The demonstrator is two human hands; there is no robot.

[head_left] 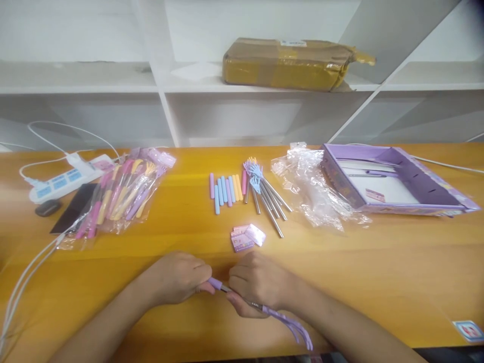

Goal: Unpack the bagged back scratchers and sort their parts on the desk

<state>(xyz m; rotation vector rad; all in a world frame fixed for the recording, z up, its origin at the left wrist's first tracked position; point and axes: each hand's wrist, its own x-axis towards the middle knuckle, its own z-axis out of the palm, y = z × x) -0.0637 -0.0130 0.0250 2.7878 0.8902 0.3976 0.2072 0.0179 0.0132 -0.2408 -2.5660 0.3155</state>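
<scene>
Near the table's front edge, my left hand (pixel 185 278) is closed around the purple handle grip (pixel 215 283) of a back scratcher. My right hand (pixel 259 285) grips its metal rod, and the purple claw end (pixel 291 322) sticks out to the lower right. A short stretch of rod shows between the two hands. Beyond them lie small printed cards (pixel 244 238). Farther back sits a row of loose pastel handle grips (pixel 226 189), with a pile of metal-rod back scratchers (pixel 266 196) with blue, yellow and purple claws beside it.
Bagged back scratchers (pixel 124 191) lie at left, next to a power strip (pixel 64 179), a black flat object (pixel 73 212) and white cables. Crumpled clear plastic bags (pixel 315 191) lie beside an open purple box (pixel 344 186) at right. A taped parcel (pixel 283 63) rests on the white shelf behind.
</scene>
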